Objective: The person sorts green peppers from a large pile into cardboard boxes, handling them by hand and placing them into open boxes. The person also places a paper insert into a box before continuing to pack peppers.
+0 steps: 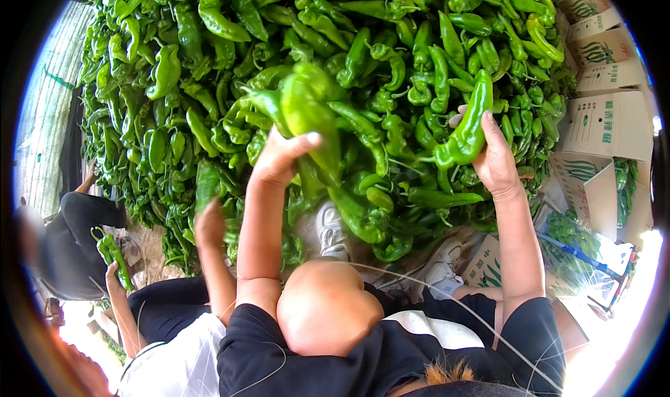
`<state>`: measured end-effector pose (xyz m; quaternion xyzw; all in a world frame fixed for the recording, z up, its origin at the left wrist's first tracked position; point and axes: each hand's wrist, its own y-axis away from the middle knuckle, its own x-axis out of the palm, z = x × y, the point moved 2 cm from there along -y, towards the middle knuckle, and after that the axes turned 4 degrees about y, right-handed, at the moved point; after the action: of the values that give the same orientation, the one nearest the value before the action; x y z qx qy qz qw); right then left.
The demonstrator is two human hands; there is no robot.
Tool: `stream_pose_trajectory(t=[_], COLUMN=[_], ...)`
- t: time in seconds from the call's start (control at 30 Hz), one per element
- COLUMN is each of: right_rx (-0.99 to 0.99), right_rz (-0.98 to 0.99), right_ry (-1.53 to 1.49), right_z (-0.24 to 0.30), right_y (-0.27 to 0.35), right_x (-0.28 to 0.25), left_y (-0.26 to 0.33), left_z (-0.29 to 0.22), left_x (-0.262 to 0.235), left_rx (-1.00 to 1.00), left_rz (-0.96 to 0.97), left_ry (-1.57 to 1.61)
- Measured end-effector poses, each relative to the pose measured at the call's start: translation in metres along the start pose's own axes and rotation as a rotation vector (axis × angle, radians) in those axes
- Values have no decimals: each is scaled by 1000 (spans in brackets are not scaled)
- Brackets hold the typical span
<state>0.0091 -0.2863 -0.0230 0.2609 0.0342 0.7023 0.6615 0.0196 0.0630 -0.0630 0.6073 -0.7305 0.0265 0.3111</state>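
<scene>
A big heap of long green peppers [307, 20] fills the space before me. My right hand [495, 159] grips one large, glossy green pepper [469, 128], held tilted above the heap's right part with the thumb along its side. Around a bunch of green peppers [303, 111], blurred by motion, my left hand [283, 156] is closed; the thumb shows and the other fingers are mostly hidden behind the peppers. Other peppers [359, 215] lie just below and between my hands, near my shoe.
To my left sits a co-worker in a white shirt [178, 355], one hand [209, 226] at the heap, the other holding peppers [112, 254]. Beyond is a person in dark clothes [77, 236]. Cardboard boxes [604, 128] line the right side, near a clear bag of peppers [569, 240].
</scene>
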Motion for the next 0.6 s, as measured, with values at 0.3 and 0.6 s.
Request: stream_pose_trajectory(t=[0.3, 0.6], right_rx=[-539, -1015], right_rz=[82, -236], right_ry=[696, 1133], right_z=[76, 125], right_y=[60, 144], right_x=[28, 44], left_y=[-9, 14], left_z=[9, 6], left_x=[75, 166], left_rx=[-32, -200], left_rz=[77, 523], left_ry=[-453, 375])
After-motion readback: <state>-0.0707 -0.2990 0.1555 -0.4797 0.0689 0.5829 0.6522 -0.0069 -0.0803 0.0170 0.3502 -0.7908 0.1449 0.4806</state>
